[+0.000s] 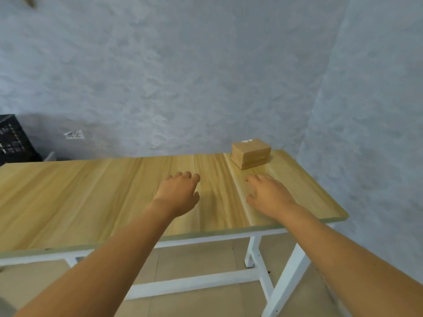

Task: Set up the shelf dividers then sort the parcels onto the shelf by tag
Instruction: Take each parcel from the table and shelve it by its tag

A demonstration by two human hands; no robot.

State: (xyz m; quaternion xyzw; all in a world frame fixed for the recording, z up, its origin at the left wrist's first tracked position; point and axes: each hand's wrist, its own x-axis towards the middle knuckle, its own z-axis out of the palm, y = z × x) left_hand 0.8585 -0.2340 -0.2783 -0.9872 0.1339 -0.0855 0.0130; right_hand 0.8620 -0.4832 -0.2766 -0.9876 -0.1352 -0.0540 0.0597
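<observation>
1. Left hand (180, 193): palm down over the tabletop (91, 197), near mid-width. Fingers relaxed w/ slight curl, thumb out to the right. Holds nothing. Can't tell if it touches the wood or hovers just above.
2. Right hand (267, 194): palm down, right of the left hand, gap between them. Fingers spread and loosely bent, tips toward the parcel. Holds nothing. Contact w/ the surface also unclear.
3. Parcel (250, 153): small brown cardboard box, taped, white scrap/label at its top far edge, text not readable. Sits on the tabletop at the far right, close to the back edge. Just beyond the right hand's fingertips, not touching them.
4. Tabletop: light wood-grain board on a white metal frame (254, 252) w/ crossbars. Back edge runs along a grey textured wall (183, 76); 2nd wall close on the right side.
5. Black crate (13, 140): far left, behind the tabletop, partly cut off by the frame edge.
6. Paper note (74, 135): white, stuck low on the wall right of the crate, handwritten chars, too blurry to read.
7. Floor (194, 259): tan, visible under the frame.
</observation>
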